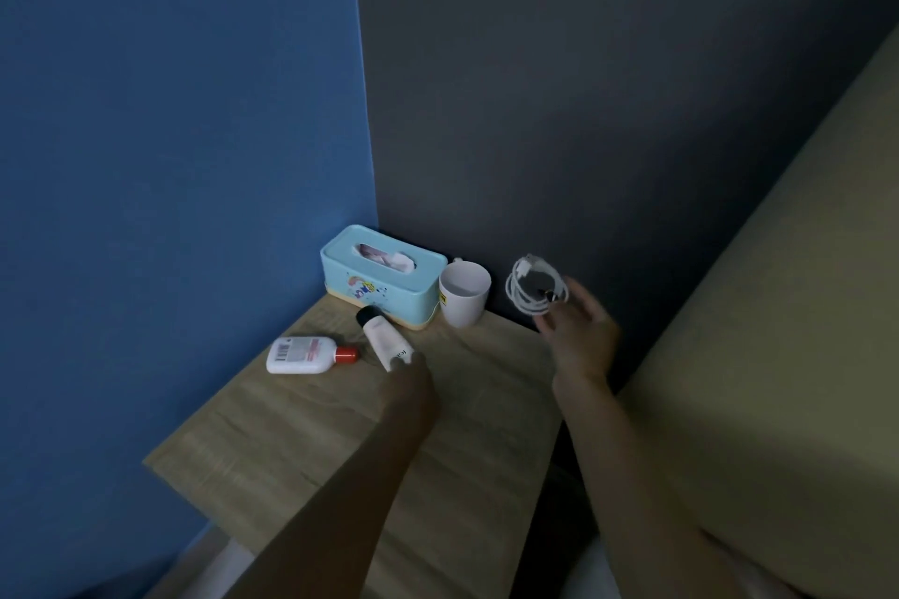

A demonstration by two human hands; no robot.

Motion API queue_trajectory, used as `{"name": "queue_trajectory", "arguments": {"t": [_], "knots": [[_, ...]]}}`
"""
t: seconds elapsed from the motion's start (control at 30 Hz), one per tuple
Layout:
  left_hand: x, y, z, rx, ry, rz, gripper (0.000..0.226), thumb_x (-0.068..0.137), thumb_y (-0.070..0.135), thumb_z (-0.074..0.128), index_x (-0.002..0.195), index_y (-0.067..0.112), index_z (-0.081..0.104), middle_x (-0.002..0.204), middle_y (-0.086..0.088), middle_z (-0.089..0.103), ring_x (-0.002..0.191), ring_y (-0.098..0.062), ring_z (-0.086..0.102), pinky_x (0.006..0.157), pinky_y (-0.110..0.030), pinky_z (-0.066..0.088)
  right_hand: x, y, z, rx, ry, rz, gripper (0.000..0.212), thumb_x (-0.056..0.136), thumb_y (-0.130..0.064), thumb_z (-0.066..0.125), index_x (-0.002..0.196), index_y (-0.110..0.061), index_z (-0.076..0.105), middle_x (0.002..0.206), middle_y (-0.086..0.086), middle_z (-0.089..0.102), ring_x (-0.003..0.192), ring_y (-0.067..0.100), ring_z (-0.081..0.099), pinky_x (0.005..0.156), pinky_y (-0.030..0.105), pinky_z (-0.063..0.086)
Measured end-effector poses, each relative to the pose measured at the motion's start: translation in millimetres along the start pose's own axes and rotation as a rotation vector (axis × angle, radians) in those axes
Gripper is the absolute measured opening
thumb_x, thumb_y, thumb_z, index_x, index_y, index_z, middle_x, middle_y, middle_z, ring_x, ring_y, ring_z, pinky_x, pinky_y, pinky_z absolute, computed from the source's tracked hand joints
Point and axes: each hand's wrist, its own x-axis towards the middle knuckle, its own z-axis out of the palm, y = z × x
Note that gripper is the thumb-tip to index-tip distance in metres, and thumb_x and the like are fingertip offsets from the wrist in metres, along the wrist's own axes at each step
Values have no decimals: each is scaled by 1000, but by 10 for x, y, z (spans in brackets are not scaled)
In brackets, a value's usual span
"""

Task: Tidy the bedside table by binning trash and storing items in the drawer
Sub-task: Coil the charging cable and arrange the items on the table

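On the wooden bedside table (292, 443) a white tube with a black cap (382, 336) lies tilted, and my left hand (408, 384) grips its near end. To its left lies a white bottle with a red cap (304, 355). My right hand (581, 331) holds a coiled white charging cable (535, 287) lifted above the table's right back corner. The drawer and any bin are out of view.
A light blue tissue box (384, 277) stands in the back corner, with a white mug (464, 292) beside it. Blue wall at left, dark grey wall behind. A beige bed (778, 331) borders the table on the right.
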Motion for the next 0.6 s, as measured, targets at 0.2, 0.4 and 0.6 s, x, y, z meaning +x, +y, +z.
{"name": "queue_trajectory", "arguments": {"t": [0.2,0.4,0.6], "knots": [[340,281,191,25,87,273,47,95,19,48,141,16,36,144,-14,32,118,-34,55,92,-45,51,131,753,-393,19,104,99,35,84,14,56,115,0,64,114,16,68,97,22,68,63,22,58],[594,443,457,77,230,424,59,93,20,51,145,12,25,138,-14,44,118,-34,50,91,-44,47,268,1090,-585,-80,177,117,36,90,14,48,122,1,57,110,15,64,87,13,63,60,17,57],[699,473,704,-66,315,437,60,93,39,52,143,11,32,140,-12,44,123,-28,47,96,-38,45,346,1253,-704,-380,154,-33,32,93,7,47,119,-4,62,107,7,65,103,22,62,80,36,56]]}}
